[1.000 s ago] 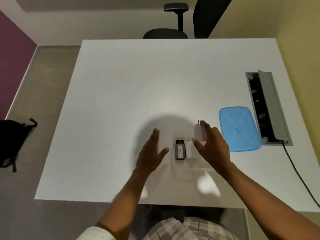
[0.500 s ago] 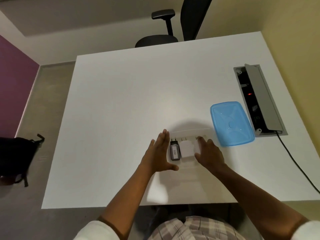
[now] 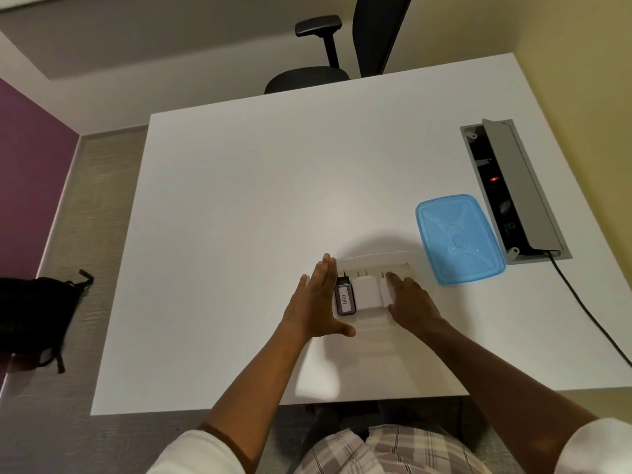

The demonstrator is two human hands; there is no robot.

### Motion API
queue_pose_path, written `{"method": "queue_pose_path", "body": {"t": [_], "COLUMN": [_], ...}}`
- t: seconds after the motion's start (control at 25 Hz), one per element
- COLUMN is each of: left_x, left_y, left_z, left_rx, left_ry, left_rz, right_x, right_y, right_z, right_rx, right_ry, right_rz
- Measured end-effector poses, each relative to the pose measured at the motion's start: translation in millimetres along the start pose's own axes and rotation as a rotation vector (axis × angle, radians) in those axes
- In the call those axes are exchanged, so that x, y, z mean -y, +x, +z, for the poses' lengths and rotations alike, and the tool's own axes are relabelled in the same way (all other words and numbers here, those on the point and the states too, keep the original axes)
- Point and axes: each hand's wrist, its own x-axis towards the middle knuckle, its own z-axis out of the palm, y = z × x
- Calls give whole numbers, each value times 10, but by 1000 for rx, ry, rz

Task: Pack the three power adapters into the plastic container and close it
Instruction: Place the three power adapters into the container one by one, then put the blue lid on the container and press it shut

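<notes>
A black bag (image 3: pixel 37 316) lay on the floor at the far left, beside the white rectangular tabletop (image 3: pixel 260 186). On the near part of that tabletop the left hand (image 3: pixel 316 304) was spread flat and open, fingers straight and together, thumb splayed out toward the right, pressed along the left side of the clear, shallow plastic container (image 3: pixel 379 260) and holding nothing. Inside the container three power adapters lay in a row with their prongs pointing away from the person: a black power adapter with a white label (image 3: pixel 344 299) at the left, just beside the left hand's fingers; a white power adapter (image 3: pixel 366 293) in the middle; and a second white power adapter (image 3: pixel 385 291) at the right, touching the middle one. The right hand (image 3: pixel 412 302) rested palm down over the right part of the container, fingers loosely extended against that last adapter; whether it gripped the adapter could not be told. To the right of the container, apart from it, the translucent blue rectangular lid (image 3: pixel 458 239) lay flat on the tabletop. Just beyond the lid was a grey cable box with its flap raised (image 3: pixel 513 189), and a black cable (image 3: pixel 588 313) ran from it toward the near right edge.
</notes>
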Motion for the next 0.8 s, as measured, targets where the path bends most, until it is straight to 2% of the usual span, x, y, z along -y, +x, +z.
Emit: {"method": "queue_pose_path", "body": {"t": [0.2,0.32,0.64,0.8], "left_x": [5,-15,-159,-470], "left_y": [-2,-9,189,506], "left_z": [-2,-29,-360,-504], "left_rx": [-1,-1,-140,-116], "left_ry": [-10,-7,-161,-208], "left_rz": [9,6,0,46], "right_x": [40,87,-153,-590], "right_y": [-13,-88,-280,-258], "right_z": [-35,-107,-657,-860], "right_rx": [34,-5,-432,-495], "right_ry": [15,20,244,293], "right_rz": [18,43,-3,98]}}
